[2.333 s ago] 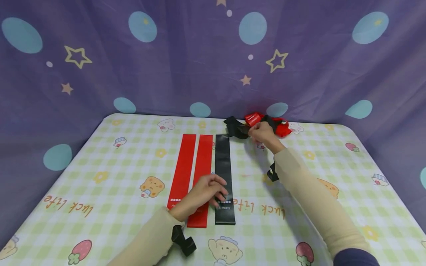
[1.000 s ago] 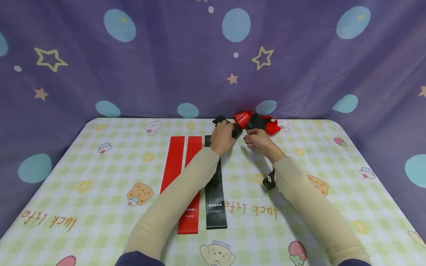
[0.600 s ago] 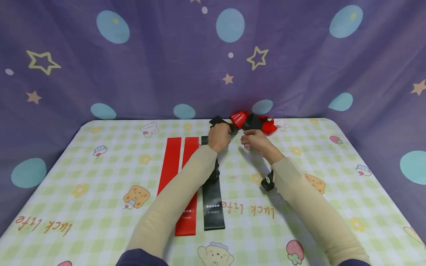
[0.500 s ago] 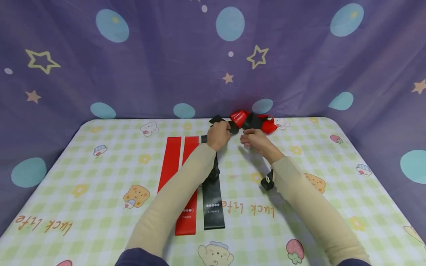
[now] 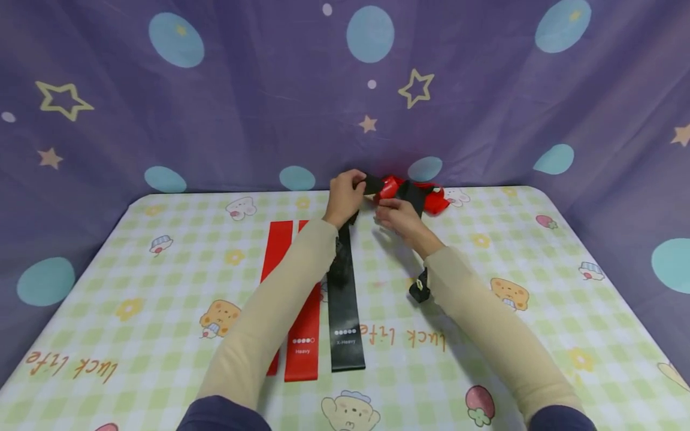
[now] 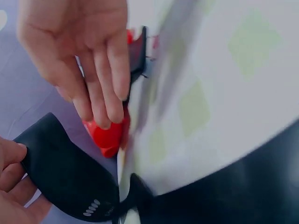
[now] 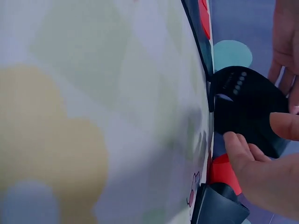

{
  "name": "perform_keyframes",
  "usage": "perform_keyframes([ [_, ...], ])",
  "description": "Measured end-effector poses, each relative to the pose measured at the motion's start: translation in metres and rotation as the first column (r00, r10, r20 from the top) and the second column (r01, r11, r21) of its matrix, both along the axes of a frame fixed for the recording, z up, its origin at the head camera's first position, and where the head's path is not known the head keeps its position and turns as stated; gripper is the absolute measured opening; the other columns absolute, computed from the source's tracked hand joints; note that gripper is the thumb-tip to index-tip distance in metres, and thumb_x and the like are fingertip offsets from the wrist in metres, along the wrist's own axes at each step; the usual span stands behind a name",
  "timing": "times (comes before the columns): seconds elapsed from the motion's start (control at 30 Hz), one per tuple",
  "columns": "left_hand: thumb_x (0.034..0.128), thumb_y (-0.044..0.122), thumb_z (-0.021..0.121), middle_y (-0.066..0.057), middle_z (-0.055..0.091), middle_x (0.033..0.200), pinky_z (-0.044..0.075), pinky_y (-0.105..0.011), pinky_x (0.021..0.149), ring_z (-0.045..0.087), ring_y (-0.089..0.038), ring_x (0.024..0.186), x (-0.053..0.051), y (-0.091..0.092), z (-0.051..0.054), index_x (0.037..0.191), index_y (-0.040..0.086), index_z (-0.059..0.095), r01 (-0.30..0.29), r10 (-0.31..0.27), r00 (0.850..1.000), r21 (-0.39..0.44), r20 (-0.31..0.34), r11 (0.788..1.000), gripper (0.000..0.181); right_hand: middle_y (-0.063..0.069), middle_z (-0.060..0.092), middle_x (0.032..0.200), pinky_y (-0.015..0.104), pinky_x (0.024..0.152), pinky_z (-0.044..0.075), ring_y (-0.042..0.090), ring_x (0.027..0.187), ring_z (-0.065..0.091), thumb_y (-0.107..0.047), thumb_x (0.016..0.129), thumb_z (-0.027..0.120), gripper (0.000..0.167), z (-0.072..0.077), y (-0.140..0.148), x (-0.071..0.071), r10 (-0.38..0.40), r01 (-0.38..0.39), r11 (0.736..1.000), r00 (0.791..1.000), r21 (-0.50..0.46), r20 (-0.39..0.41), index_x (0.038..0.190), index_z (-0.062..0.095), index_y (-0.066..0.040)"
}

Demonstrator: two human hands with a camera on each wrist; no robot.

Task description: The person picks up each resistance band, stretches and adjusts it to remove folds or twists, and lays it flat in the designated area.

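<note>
My left hand [image 5: 344, 197] pinches the end of a black resistance band [image 5: 372, 184] at the back of the table. In the left wrist view this band [image 6: 70, 172] hangs in a curve, with small white dots near its lower end. My right hand [image 5: 401, 218] is close by on the right. Its fingers [image 6: 100, 88] look fairly straight in the left wrist view and hold nothing. In the right wrist view its thumb [image 7: 286, 126] overlaps the black band; whether it touches cannot be told.
Two red bands [image 5: 303, 335] and a black band marked X-Heavy [image 5: 345, 299] lie flat side by side under my left forearm. Crumpled red bands [image 5: 438, 203] and another black band [image 5: 412, 193] sit at the back edge, before a purple curtain [image 5: 259, 120].
First my right hand held the black band while my left was over the flat bands. My left hand reached back, took the band and raised it; my right hand moved slightly left.
</note>
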State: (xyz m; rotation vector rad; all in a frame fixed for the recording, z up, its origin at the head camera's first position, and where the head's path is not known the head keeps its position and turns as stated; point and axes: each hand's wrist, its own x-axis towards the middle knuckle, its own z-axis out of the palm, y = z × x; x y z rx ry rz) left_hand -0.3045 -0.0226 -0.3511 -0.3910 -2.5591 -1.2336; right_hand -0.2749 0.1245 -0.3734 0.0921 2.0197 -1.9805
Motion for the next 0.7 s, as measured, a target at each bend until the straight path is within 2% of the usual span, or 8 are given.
perform_keyframes([
  [0.23, 0.0894, 0.007, 0.062, -0.017, 0.071, 0.101, 0.052, -0.033, 0.087, 0.067, -0.027, 0.096, -0.003, -0.002, 0.007, 0.105, -0.003, 0.069, -0.024, 0.021, 1.000, 0.161, 0.019, 0.987, 0.020, 0.022, 0.042, 0.144, 0.043, 0.111, 0.034, 0.033, 0.131, 0.044, -0.003, 0.097, 0.043, 0.047, -0.002, -0.007, -0.008, 0.000, 0.000, 1.000, 0.995, -0.003, -0.095, 0.142, 0.037, 0.003],
  [0.47, 0.0891, 0.011, 0.064, -0.017, 0.071, 0.103, 0.055, -0.031, 0.084, 0.068, -0.025, 0.098, 0.004, 0.000, 0.013, 0.106, 0.000, 0.069, -0.046, 0.016, 0.993, 0.254, 0.119, 0.966, 0.020, 0.021, 0.052, 0.133, 0.044, 0.107, 0.038, 0.018, 0.104, 0.051, -0.005, 0.094, 0.053, 0.044, -0.002, -0.012, -0.011, -0.031, 0.033, 0.999, 0.983, 0.006, -0.181, 0.137, 0.046, 0.001],
  [0.6, 0.0895, 0.011, 0.063, -0.018, 0.070, 0.107, 0.053, -0.026, 0.081, 0.067, -0.023, 0.100, 0.008, 0.002, 0.017, 0.107, -0.001, 0.067, -0.093, 0.013, 0.976, 0.366, 0.216, 0.926, 0.021, 0.016, 0.058, 0.124, 0.041, 0.108, 0.039, 0.014, 0.101, 0.055, -0.009, 0.093, 0.058, 0.042, -0.001, -0.013, -0.010, -0.049, 0.050, 0.999, 0.981, 0.000, -0.190, 0.133, 0.052, 0.000],
  [0.7, 0.0895, 0.010, 0.063, -0.020, 0.069, 0.109, 0.050, -0.025, 0.070, 0.067, -0.020, 0.090, 0.010, 0.002, 0.021, 0.108, -0.002, 0.065, -0.151, 0.011, 0.956, 0.460, 0.292, 0.875, 0.023, 0.013, 0.062, 0.116, 0.039, 0.107, 0.041, 0.013, 0.098, 0.057, -0.009, 0.091, 0.061, 0.040, -0.002, -0.013, -0.008, -0.044, 0.045, 0.999, 0.980, 0.002, -0.196, 0.129, 0.055, 0.001],
])
